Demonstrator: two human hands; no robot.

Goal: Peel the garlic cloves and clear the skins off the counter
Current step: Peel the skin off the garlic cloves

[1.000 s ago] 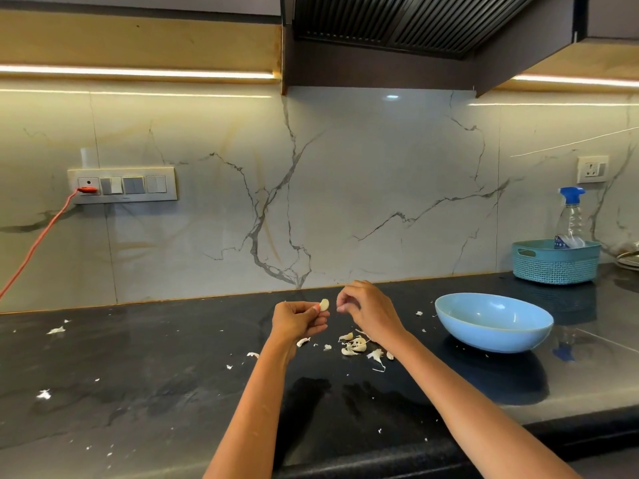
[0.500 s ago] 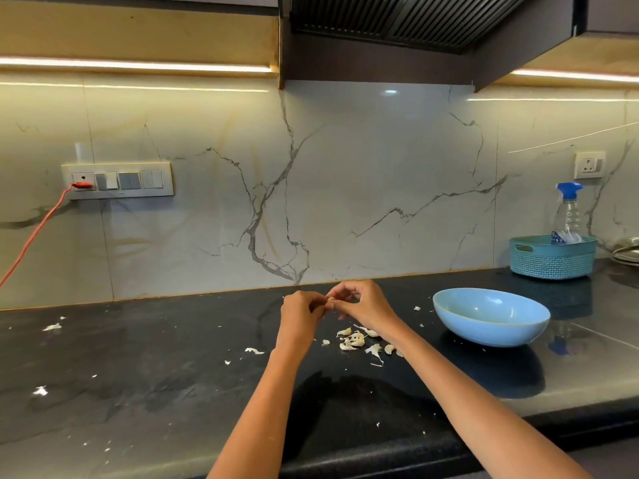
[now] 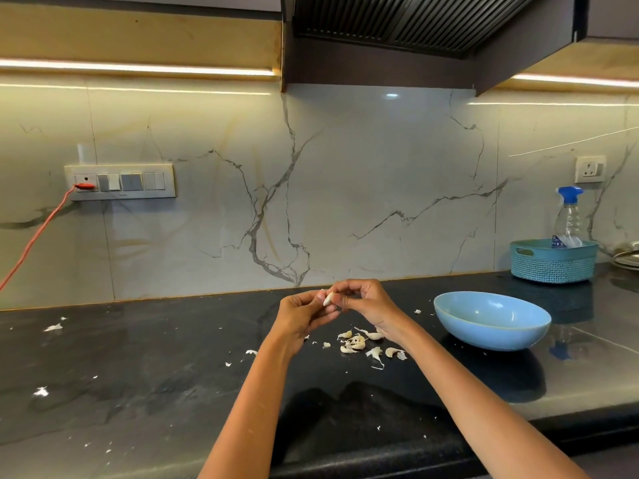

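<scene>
A pale garlic clove (image 3: 327,299) is held above the black counter (image 3: 173,375) between both hands. My left hand (image 3: 302,314) pinches it from the left, and my right hand (image 3: 366,302) pinches it from the right with curled fingertips. Below the hands lies a small heap of garlic cloves and skins (image 3: 363,344). Loose white skin scraps (image 3: 52,327) are scattered over the counter's left part and front. A light blue bowl (image 3: 491,321) stands to the right of the hands; nothing shows inside it.
A teal basket (image 3: 553,261) with a spray bottle (image 3: 568,216) stands at the back right, with metal lids beside it. An orange cable (image 3: 41,229) runs from the wall switch panel (image 3: 119,181). A range hood hangs overhead.
My hands were apart with the clove in the left fingers. They have come together, and both now pinch the clove.
</scene>
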